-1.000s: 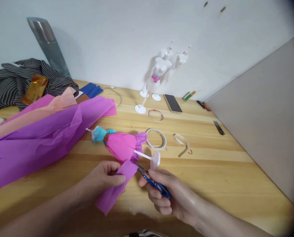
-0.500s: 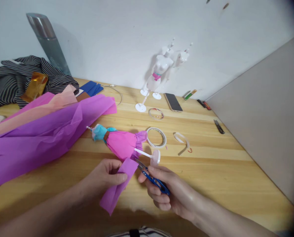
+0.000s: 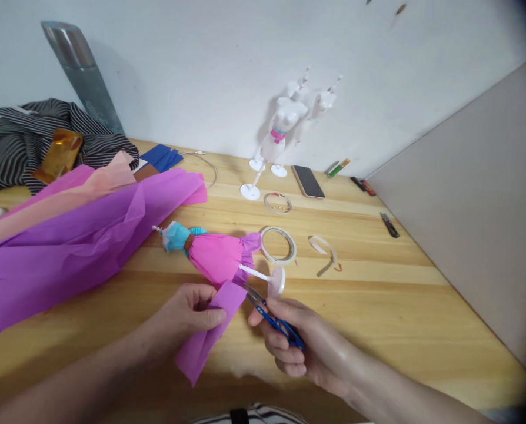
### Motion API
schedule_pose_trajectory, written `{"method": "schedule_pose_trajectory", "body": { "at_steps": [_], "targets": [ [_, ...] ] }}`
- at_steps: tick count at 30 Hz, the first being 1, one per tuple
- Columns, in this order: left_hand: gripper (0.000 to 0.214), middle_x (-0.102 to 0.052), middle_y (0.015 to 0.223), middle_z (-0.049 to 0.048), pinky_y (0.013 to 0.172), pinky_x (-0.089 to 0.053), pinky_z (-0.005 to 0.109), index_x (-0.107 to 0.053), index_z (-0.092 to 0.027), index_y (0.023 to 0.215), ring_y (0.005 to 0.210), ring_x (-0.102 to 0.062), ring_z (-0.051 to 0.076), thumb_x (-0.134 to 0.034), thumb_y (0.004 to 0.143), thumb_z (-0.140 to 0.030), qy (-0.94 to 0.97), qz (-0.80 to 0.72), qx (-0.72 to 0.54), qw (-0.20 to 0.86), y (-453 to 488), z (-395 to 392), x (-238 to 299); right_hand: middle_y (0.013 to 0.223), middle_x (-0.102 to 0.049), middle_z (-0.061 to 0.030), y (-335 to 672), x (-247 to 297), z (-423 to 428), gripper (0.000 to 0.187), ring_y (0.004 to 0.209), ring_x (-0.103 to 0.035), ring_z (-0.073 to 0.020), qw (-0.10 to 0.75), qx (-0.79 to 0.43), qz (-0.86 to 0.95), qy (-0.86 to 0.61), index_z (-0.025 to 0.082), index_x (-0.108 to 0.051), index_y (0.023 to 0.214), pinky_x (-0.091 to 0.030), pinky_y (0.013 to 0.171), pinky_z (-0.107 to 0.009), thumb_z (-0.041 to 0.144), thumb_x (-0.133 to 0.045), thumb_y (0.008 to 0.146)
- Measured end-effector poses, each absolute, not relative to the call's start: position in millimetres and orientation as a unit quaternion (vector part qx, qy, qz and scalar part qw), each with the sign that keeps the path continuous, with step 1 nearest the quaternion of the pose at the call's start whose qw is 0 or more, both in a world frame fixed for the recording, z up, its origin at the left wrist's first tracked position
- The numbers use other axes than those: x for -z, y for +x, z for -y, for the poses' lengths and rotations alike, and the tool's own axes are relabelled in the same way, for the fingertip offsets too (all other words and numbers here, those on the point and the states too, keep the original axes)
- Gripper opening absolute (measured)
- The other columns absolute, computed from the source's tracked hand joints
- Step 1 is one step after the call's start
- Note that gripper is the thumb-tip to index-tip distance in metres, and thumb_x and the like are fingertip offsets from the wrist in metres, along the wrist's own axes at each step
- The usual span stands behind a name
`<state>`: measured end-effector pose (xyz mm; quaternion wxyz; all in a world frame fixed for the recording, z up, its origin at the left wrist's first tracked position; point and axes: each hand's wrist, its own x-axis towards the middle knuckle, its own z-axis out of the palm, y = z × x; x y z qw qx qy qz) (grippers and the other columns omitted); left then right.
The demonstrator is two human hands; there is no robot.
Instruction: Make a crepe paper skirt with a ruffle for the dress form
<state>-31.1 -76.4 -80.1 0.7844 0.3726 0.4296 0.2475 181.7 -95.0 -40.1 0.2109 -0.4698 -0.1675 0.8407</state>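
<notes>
The left hand (image 3: 187, 312) pinches a purple tissue strip (image 3: 210, 333) between thumb and fingers near its upper end. The rest of the strip hangs down toward the near edge of the wooden table (image 3: 378, 294). The right hand (image 3: 298, 347) is closed around blue thread snips (image 3: 274, 321), thumb on top, with the metal tips pointing left and touching the strip's right edge. Whether the blades are parted is too small to tell.

Just beyond the hands lies a small mannequin (image 3: 214, 256) on its side. It wears a pink paper skirt with a purple frill and a teal top, and its white stand disc (image 3: 277, 281) sits just beside the snips' tips.

To the far right of it are a roll of white tape (image 3: 279, 245) and a curled tape scrap (image 3: 325, 250). Large purple tissue sheets (image 3: 69, 247) with a peach sheet spread over the left of the table. A striped cloth (image 3: 46, 135) is bunched at the far left.

By the far wall stand 2 bare white mannequins (image 3: 280, 126), with a phone (image 3: 308, 181) lying face up to their right. Black snips (image 3: 389, 225) lie near the right panel.
</notes>
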Motion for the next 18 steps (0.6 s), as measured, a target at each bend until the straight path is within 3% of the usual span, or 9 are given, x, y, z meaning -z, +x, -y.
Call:
{"method": "schedule_pose_trajectory", "body": {
  "at_steps": [10, 13, 16, 18],
  "targets": [
    [0.038, -0.048, 0.052, -0.0037, 0.048, -0.025, 0.020, -0.052, -0.015, 0.060, 0.048, -0.037, 0.007, -0.074, 0.059, -0.045, 0.393, -0.422, -0.228, 0.784, -35.5, 75.8, 83.3, 0.050, -0.034, 0.0090, 193.5, 38.3, 111.0, 0.035, 0.037, -0.017, -0.0019, 0.190, -0.848, 0.183, -0.460, 0.016, -0.059, 0.083, -0.009, 0.038, -0.019, 0.050, -0.062, 0.080],
    [0.033, -0.054, 0.055, -0.0015, 0.049, -0.030, 0.022, -0.055, -0.015, 0.063, 0.049, -0.043, 0.009, -0.071, 0.062, -0.044, 0.420, -0.445, -0.176, 0.771, -39.5, 73.7, 74.3, 0.051, -0.028, 0.0096, 208.8, 33.3, 108.2, 0.037, 0.041, -0.016, -0.0030, 0.244, -0.820, 0.265, -0.444, 0.015, -0.060, 0.085, -0.010, 0.040, -0.020, 0.051, -0.064, 0.078],
    [0.033, -0.054, 0.053, -0.0006, 0.046, -0.027, 0.022, -0.053, -0.016, 0.058, 0.046, -0.042, 0.010, -0.066, 0.067, -0.046, 0.453, -0.486, -0.137, 0.735, -44.3, 70.5, 64.2, 0.057, -0.038, 0.0060, 230.3, 30.0, 88.3, 0.036, 0.047, -0.027, -0.0056, 0.329, -0.633, 0.478, -0.512, 0.015, -0.063, 0.090, -0.018, 0.045, -0.022, 0.046, -0.070, 0.073],
    [0.036, -0.047, 0.047, -0.0025, 0.043, -0.021, 0.022, -0.052, -0.016, 0.053, 0.043, -0.035, 0.009, -0.065, 0.069, -0.045, 0.483, -0.502, -0.125, 0.706, -47.2, 68.1, 58.4, 0.060, -0.043, 0.0041, 244.5, 34.2, 68.9, 0.025, 0.052, -0.033, -0.0074, 0.315, -0.479, 0.574, -0.585, 0.015, -0.065, 0.084, -0.024, 0.050, -0.023, 0.035, -0.071, 0.070]
  ]
}}
